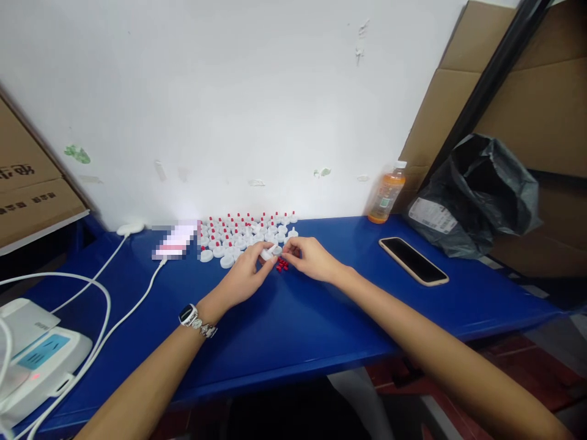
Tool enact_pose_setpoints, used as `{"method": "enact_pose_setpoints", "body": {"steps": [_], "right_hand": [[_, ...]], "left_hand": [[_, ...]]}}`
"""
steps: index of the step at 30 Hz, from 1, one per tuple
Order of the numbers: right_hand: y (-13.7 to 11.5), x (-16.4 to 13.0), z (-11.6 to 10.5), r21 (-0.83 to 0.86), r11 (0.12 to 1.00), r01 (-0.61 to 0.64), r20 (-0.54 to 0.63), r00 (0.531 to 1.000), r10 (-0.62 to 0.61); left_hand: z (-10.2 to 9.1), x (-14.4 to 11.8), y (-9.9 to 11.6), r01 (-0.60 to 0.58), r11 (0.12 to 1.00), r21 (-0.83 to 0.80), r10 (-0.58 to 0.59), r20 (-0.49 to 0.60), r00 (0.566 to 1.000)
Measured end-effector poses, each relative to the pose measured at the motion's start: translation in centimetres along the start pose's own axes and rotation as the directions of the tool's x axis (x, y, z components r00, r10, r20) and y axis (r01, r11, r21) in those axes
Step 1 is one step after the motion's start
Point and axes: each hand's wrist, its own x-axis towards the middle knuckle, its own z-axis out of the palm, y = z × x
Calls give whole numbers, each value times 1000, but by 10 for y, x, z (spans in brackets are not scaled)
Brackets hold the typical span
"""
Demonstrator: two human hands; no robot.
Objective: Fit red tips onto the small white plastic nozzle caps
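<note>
My left hand (247,272) is closed around a white nozzle cap (268,253), holding it just above the blue table. Close beside it, my right hand (308,256) has its thumb and fingertips pinched together at the cap's right side. What lies between those fingertips is too small to make out. Several small red tips (282,264) lie on the table just under my hands. Behind my hands stand rows of white nozzle caps (228,251), many of them topped with red tips, while some at the right and front show no red.
A lit phone (177,239), partly blurred, lies left of the caps on a cable. A power strip (43,360) sits at the left edge. To the right are a dark-screened phone (414,261), an orange drink bottle (387,192) and a black plastic bag (472,189). A white wall backs the table (293,336).
</note>
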Motion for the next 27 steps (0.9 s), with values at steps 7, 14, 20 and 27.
{"method": "enact_pose_setpoints", "body": {"steps": [7, 14, 20, 27], "right_hand": [[3, 1, 2, 183, 983, -19, -124, 991, 42], [1, -2, 0, 288, 958, 9, -121, 992, 27], [30, 6, -17, -82, 983, -164, -83, 984, 158], [34, 15, -9, -63, 986, -153, -64, 987, 149]], "left_hand": [[2, 1, -4, -17, 1000, 7, 18, -12, 1000], [8, 2, 0, -87, 996, 31, 88, -32, 996], [1, 2, -5, -78, 994, 73, 85, -92, 992], [1, 3, -5, -117, 991, 62, 121, -60, 991]]}}
